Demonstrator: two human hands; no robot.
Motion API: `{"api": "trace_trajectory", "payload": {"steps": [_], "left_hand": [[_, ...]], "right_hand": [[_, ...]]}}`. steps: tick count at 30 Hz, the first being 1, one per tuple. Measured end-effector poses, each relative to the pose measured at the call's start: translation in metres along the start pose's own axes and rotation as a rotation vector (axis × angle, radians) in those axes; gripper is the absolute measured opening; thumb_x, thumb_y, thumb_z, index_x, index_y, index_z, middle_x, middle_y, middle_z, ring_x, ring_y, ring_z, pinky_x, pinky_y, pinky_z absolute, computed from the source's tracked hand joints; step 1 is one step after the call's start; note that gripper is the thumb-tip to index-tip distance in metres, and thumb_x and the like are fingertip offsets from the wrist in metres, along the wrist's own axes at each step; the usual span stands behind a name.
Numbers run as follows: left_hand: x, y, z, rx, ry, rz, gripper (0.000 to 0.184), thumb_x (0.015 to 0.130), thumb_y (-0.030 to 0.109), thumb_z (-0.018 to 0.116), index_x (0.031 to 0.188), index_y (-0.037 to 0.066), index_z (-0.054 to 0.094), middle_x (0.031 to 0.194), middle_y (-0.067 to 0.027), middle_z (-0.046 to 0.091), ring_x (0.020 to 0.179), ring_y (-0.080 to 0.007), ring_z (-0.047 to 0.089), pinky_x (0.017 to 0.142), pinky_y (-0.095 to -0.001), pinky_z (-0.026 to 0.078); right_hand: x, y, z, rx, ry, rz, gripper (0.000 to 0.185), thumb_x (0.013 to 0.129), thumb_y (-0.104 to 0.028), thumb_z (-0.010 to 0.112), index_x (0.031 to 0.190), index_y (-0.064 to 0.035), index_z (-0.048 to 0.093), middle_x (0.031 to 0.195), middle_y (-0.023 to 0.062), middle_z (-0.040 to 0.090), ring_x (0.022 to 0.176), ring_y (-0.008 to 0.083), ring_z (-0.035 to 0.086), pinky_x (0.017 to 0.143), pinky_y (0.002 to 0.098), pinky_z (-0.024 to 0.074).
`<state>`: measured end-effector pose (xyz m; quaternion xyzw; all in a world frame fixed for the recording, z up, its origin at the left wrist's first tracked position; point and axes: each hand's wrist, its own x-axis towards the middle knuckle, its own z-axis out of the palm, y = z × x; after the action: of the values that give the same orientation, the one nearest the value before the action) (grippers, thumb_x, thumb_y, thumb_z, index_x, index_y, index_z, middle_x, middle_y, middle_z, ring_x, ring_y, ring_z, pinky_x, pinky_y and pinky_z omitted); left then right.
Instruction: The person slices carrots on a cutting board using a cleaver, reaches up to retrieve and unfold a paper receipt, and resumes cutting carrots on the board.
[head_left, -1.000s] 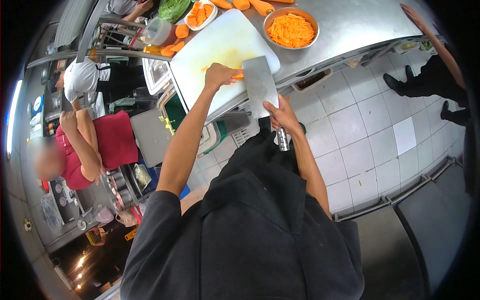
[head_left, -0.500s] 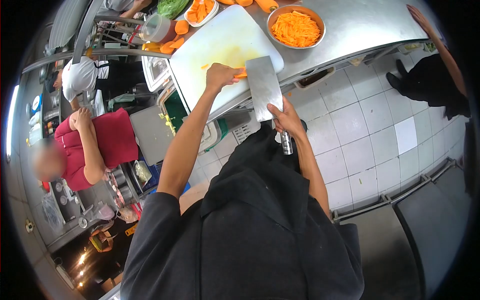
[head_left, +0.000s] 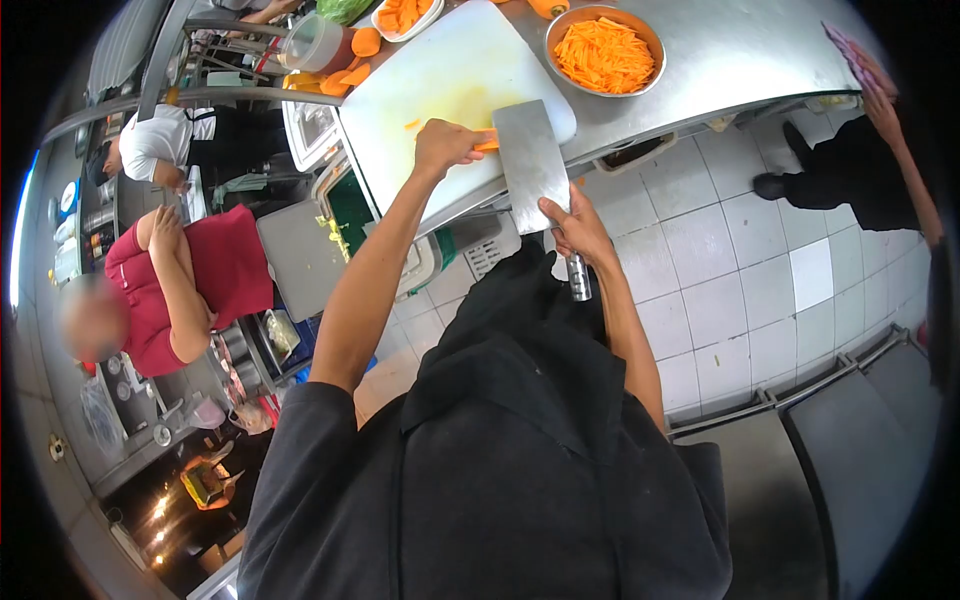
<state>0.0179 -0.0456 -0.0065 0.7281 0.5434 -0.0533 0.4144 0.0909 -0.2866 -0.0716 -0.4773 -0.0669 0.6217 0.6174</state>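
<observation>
My left hand (head_left: 445, 148) is closed on a piece of carrot (head_left: 487, 139) on the white cutting board (head_left: 455, 70). In my right hand (head_left: 580, 228) is a cleaver (head_left: 532, 160), its broad blade right beside the carrot piece and its metal handle pointing toward me. A small orange scrap (head_left: 412, 125) lies on the board, left of my left hand. A metal bowl (head_left: 655, 75) holding shredded carrot (head_left: 603, 55) stands to the right of the board. Carrot chunks (head_left: 348, 77) lie at the board's left edge.
At the back are a white dish (head_left: 432, 16) of carrot pieces and a clear plastic container (head_left: 305, 45). A person in a red shirt (head_left: 215, 262) stands at left with arms folded. A person in dark clothes (head_left: 875, 170) stands at far right. Below the counter is a green bin (head_left: 352, 215).
The view has shifted slightly, so the bowl and board appear a little further right. The person at far right has moved, with something purplish at the hand. My hands keep their holds.
</observation>
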Motion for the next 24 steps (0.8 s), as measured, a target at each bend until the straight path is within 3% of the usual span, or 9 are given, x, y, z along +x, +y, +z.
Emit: {"api": "trace_trajectory", "payload": {"steps": [8, 12, 15, 24], "left_hand": [[0.007, -0.003, 0.002, 0.016, -0.020, -0.019, 0.040, 0.077, 0.031, 0.084, 0.084, -0.007, 0.074, 0.077, -0.0119, 0.072, 0.062, -0.0126, 0.069, 0.062, -0.0230, 0.059], [0.007, -0.006, 0.001, 0.004, -0.024, -0.010, 0.041, 0.077, 0.031, 0.085, 0.087, -0.007, 0.074, 0.078, -0.0114, 0.072, 0.063, -0.0116, 0.068, 0.062, -0.0221, 0.058], [0.005, -0.005, 0.003, 0.008, -0.016, -0.031, 0.042, 0.076, 0.032, 0.085, 0.088, -0.007, 0.074, 0.078, -0.0111, 0.072, 0.064, -0.0112, 0.068, 0.063, -0.0218, 0.058], [0.006, -0.015, 0.002, -0.089, -0.015, 0.003, 0.045, 0.076, 0.036, 0.085, 0.087, -0.007, 0.074, 0.081, -0.0104, 0.073, 0.065, -0.0118, 0.068, 0.064, -0.0224, 0.057]], "right_hand": [[0.006, -0.003, 0.005, -0.056, 0.033, -0.046, 0.039, 0.097, -0.012, 0.058, 0.135, -0.0085, 0.045, 0.059, 0.0005, 0.048, 0.036, 0.0074, 0.036, 0.033, 0.0269, 0.0300], [0.010, -0.006, 0.011, -0.065, 0.022, -0.072, 0.034, 0.098, -0.017, 0.059, 0.129, -0.0083, 0.047, 0.058, -0.0027, 0.043, 0.036, 0.0052, 0.033, 0.033, 0.0254, 0.0293], [0.008, -0.009, 0.012, -0.049, 0.041, -0.062, 0.036, 0.097, -0.012, 0.058, 0.131, -0.0075, 0.046, 0.062, 0.0014, 0.051, 0.036, 0.0076, 0.036, 0.033, 0.0272, 0.0296], [0.007, 0.017, 0.008, 0.166, -0.010, -0.088, 0.034, 0.099, -0.013, 0.059, 0.130, -0.0080, 0.045, 0.066, 0.0010, 0.053, 0.036, 0.0052, 0.033, 0.032, 0.0249, 0.0288]]}}
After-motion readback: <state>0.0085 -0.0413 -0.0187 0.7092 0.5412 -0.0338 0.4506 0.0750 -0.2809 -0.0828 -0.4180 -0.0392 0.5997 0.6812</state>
